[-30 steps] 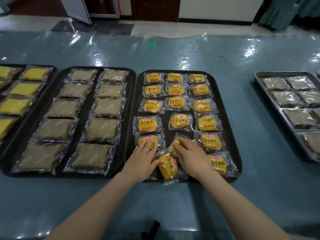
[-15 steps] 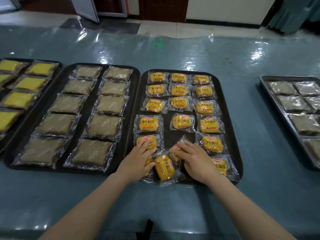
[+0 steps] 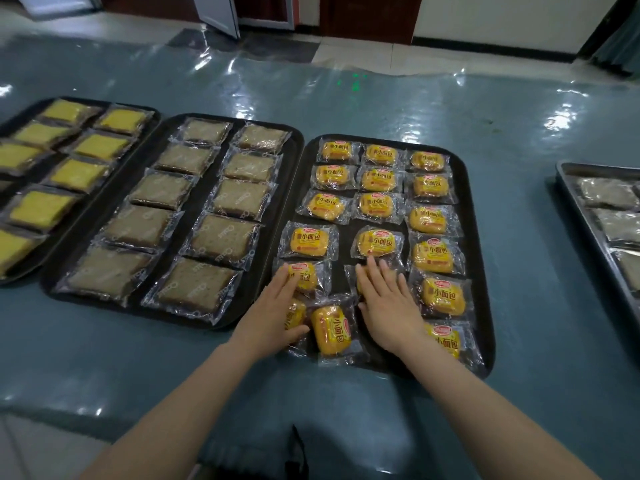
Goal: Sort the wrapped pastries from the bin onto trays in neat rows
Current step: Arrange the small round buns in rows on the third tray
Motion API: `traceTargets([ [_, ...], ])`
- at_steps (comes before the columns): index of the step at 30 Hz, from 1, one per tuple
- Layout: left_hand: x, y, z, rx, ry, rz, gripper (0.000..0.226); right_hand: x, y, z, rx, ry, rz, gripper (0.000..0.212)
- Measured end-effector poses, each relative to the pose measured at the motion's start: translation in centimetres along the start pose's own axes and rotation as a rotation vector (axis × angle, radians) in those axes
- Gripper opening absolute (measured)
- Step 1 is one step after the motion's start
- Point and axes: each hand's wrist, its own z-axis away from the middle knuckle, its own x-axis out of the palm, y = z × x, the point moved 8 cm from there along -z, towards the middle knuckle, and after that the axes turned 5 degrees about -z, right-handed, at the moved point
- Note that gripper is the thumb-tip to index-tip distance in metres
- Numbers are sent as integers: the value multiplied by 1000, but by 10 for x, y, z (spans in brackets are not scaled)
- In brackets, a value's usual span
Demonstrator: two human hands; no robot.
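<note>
A black tray [image 3: 479, 258] in front of me holds several small yellow wrapped buns in three columns. My left hand [image 3: 273, 313] lies flat over two buns in the left column, one [image 3: 304, 275] under the fingers and one [image 3: 295, 315] by the thumb. My right hand [image 3: 389, 303] lies flat over a bun in the middle column, which is almost fully hidden. Between my hands a bun [image 3: 331, 329] sits turned on end near the tray's front edge. Neither hand grips anything.
Left of it, a second black tray [image 3: 291, 174] carries two columns of brown wrapped slices. A third tray [image 3: 152, 116] at the far left holds yellow cake slices. A metal tray [image 3: 568, 188] with grey wrapped slices stands at the right. All rest on a shiny blue-green table.
Both hands have slid slightly away from me over the buns and flattened out. The view has tilted and shifted a little to the right.
</note>
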Motion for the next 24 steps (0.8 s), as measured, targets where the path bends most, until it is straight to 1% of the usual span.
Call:
traceTargets([
  [1,-3,-4,5,-47,24,34,103,2,-2,-1,-9,-5,18,65],
  [3,-9,-15,16,-142,109,73,103,5,-4,0,-9,-20,65,64],
  [5,-16,-26,26,-231,191,119,93,8,-6,3,-7,-46,88,68],
  [6,-18,-29,28,-260,208,141,86,9,-6,4,-12,-69,82,74],
  [8,-20,-29,29,-281,182,154,74,5,-6,4,-25,-136,49,84],
  [10,-21,-27,28,-277,142,156,70,-6,-6,4,-33,-160,-16,84],
  [12,-22,-25,27,-253,123,170,66,-23,-13,9,-69,-64,-96,74],
  [14,-21,-26,29,-246,109,230,63,-38,-24,20,-86,92,-187,52],
  [15,-21,-28,30,-245,106,274,63,-40,-28,26,-64,139,-224,39],
  [16,-21,-28,32,-240,107,311,64,-37,-33,31,-26,142,-256,32],
  [17,-21,-28,33,-229,108,336,64,-31,-39,35,10,102,-282,32],
  [19,-20,-28,36,-200,104,350,62,-11,-50,41,67,-28,-319,47],
  [20,-20,-28,37,-191,101,342,60,-4,-55,44,78,-61,-344,52],
  [24,-22,-27,40,-135,64,299,51,1,-66,55,41,-63,-371,53],
])
